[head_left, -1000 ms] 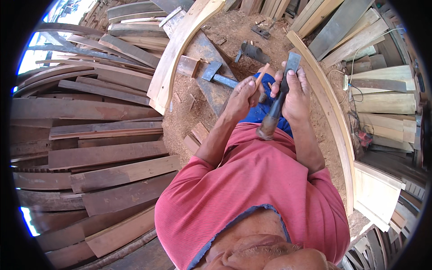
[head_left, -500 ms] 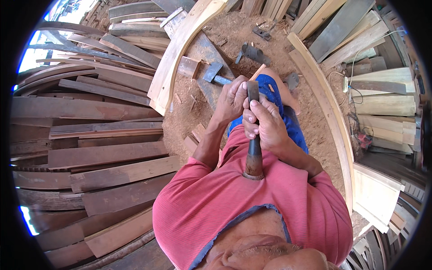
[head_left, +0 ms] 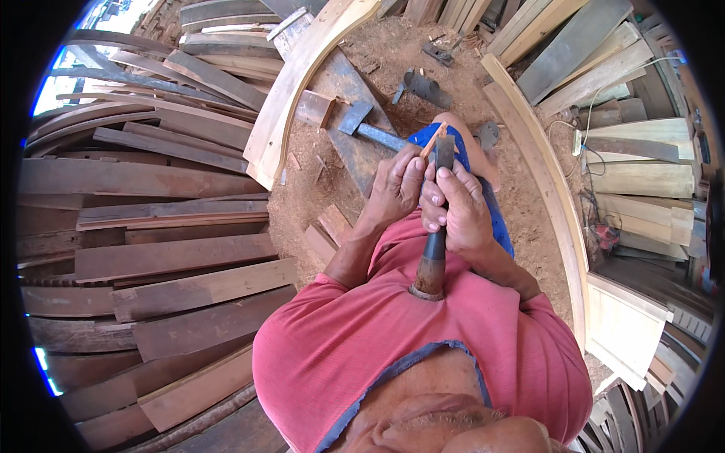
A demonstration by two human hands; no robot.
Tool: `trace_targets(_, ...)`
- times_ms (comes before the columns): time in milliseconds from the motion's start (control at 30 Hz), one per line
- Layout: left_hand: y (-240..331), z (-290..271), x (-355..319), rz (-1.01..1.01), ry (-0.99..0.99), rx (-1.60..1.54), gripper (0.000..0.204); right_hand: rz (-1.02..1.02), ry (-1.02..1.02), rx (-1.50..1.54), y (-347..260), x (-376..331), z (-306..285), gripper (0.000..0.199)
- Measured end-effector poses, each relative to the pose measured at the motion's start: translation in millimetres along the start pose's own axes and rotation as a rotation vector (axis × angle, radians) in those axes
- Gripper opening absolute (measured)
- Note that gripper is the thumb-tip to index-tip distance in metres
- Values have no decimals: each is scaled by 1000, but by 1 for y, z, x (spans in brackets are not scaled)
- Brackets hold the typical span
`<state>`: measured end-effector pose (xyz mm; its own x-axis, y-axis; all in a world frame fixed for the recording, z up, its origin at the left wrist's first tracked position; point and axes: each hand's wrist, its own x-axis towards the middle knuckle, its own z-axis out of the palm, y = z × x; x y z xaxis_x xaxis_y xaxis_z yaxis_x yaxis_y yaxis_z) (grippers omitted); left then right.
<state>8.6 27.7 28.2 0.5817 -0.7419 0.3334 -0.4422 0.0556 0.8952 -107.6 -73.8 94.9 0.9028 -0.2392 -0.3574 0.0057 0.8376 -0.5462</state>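
Wooden peg (head_left: 433, 141): your left hand (head_left: 396, 189) is pinching it against the chisel (head_left: 436, 226) tip, above your knee.
Right hand (head_left: 459, 211): fingers are wrapping the chisel shaft tightly.
Risk: the blade is sitting close to your left fingers; a slip could cut them.
Hammer (head_left: 362, 127): lying on the ground ahead.

Open sawdust floor (head_left: 302, 196) left of both hands, between the stacked dark planks (head_left: 151, 249) and the knee; small wood offcuts (head_left: 326, 230) lying in that gap; ahead, a hammer (head_left: 370, 128) and a flat board (head_left: 355, 143) just beyond the fingertips; a curved pale plank (head_left: 294, 83) barring the far left; another curved plank (head_left: 544, 174) walling the right side; narrow bare ground (head_left: 529, 226) between it and the right forearm.
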Motion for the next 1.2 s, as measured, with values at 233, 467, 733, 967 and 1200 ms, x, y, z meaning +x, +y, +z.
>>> trace_targets(233, -14, -1, -52, -305, -184, -419, 37, -331, 84, -94, -54, -28, -5, 22)
trace_targets(467, -8, 12, -7, -617, -179, -871, 50, -324, 77, -516, -33, 29, -47, 20)
trace_targets(733, -9, 26, 12, -540, -174, -872, 41, -368, 266, -152, -37, 32, -41, 18)
trace_targets(967, -13, 16, 38, -451, -1, -497, 38, 16, -78, 118, 3, 21, -12, 16)
trace_targets(1200, -6, -4, 11, -282, -175, -173, 38, -83, -3, 29, -6, 0, 6, 18)
